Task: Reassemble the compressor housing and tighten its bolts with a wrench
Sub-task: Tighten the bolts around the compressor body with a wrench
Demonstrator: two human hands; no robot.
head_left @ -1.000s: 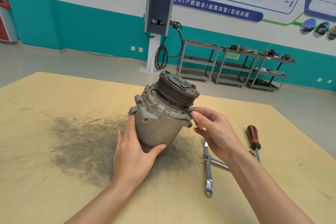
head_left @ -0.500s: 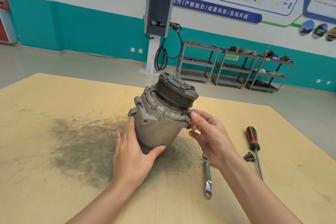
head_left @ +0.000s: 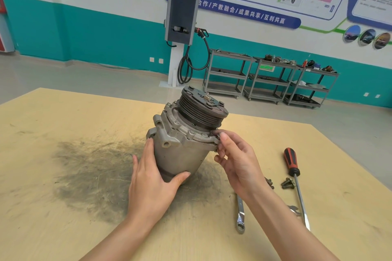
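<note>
A grey metal compressor (head_left: 182, 146) with a black ribbed pulley (head_left: 202, 110) on top stands tilted on the wooden table (head_left: 63, 229). My left hand (head_left: 152, 184) grips the lower housing, thumb across its front. My right hand (head_left: 237, 161) pinches a bolt at the right edge of the flange; the bolt itself is mostly hidden by the fingertips. A combination wrench (head_left: 240, 216) lies on the table under my right forearm. Loose bolts (head_left: 287, 183) lie beside it to the right.
A red-and-black screwdriver (head_left: 293, 176) lies right of the bolts. A second wrench end (head_left: 293, 210) shows beside its shaft. A dark grease smear (head_left: 89, 176) covers the table left of the compressor. Grey shelf carts (head_left: 271, 80) and a charging post (head_left: 180, 27) stand far behind.
My right hand has shifted its fingers slightly at the flange bolt. The left hand and compressor have barely moved; the loose bolts have come into sight beside my right wrist.
</note>
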